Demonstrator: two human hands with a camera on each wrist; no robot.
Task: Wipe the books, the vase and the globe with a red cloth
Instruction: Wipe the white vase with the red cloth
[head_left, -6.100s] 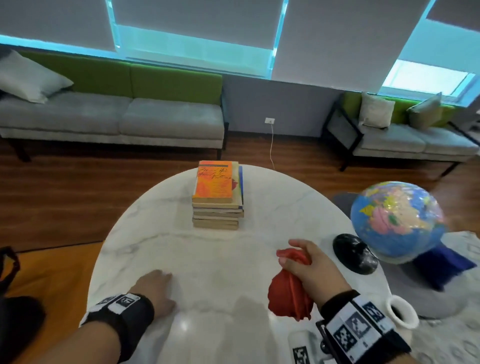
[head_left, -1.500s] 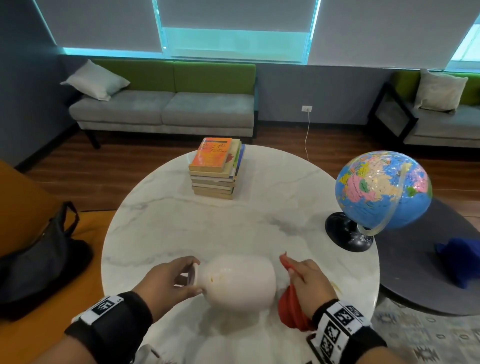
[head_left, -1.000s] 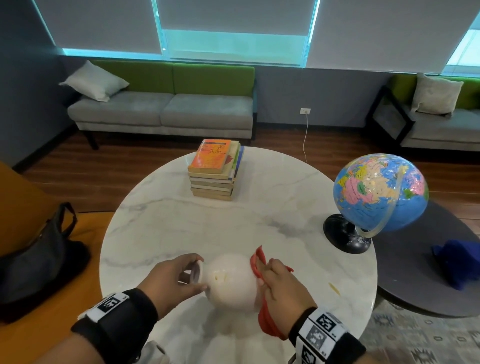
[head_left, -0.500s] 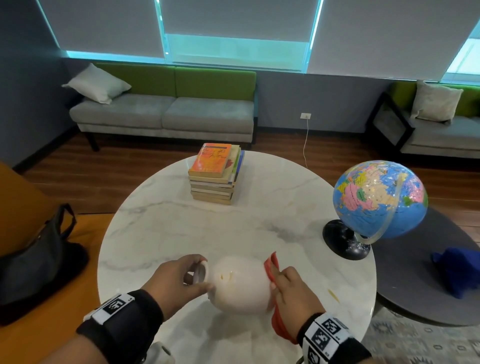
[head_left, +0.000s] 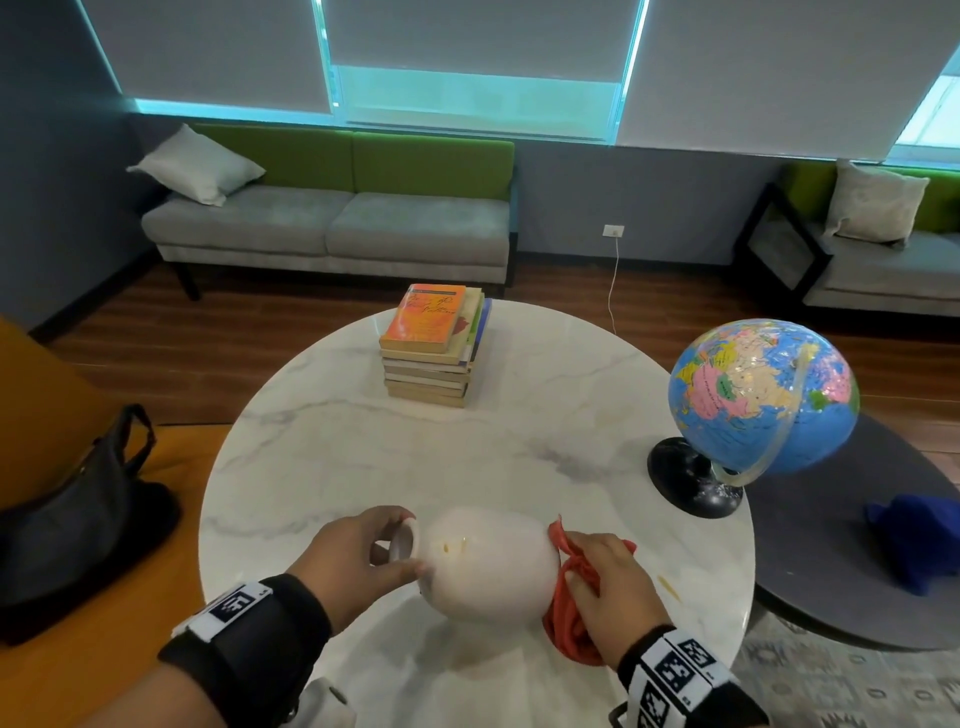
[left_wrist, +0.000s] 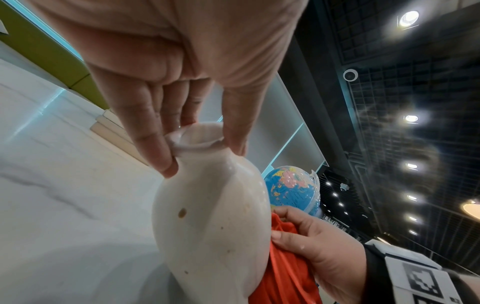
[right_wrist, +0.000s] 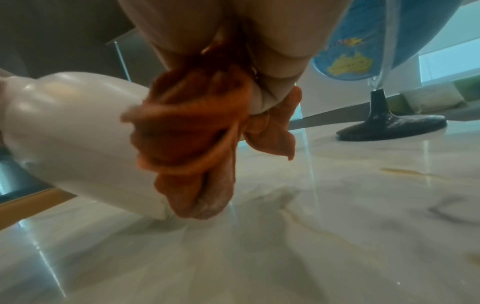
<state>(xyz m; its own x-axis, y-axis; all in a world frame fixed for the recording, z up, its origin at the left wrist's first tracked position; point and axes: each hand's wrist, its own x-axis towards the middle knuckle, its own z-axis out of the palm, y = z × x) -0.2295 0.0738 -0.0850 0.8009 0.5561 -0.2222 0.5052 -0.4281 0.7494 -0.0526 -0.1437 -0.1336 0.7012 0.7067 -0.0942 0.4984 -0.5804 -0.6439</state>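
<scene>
A white vase (head_left: 488, 566) (left_wrist: 210, 226) (right_wrist: 70, 131) lies on its side above the round marble table (head_left: 363, 457), near the front edge. My left hand (head_left: 358, 556) (left_wrist: 187, 131) grips its neck and rim. My right hand (head_left: 602, 582) (left_wrist: 319, 253) holds the bunched red cloth (head_left: 566, 613) (left_wrist: 283, 273) (right_wrist: 197, 135) against the vase's base end. A stack of books (head_left: 436, 348) with an orange cover on top sits at the far side. The blue globe (head_left: 763, 395) (left_wrist: 293, 191) on a black stand (head_left: 691, 478) (right_wrist: 389, 123) is at the right edge.
A black bag (head_left: 67, 514) lies on an orange seat to the left. A dark low round table (head_left: 857, 571) with a blue cloth (head_left: 914, 540) stands on the right. Grey and green sofas (head_left: 332, 228) line the far wall. A small yellowish smear (head_left: 670, 587) marks the marble.
My right hand has slid the red cloth from the vase's belly back to its base end. The left hand keeps its hold on the neck.
</scene>
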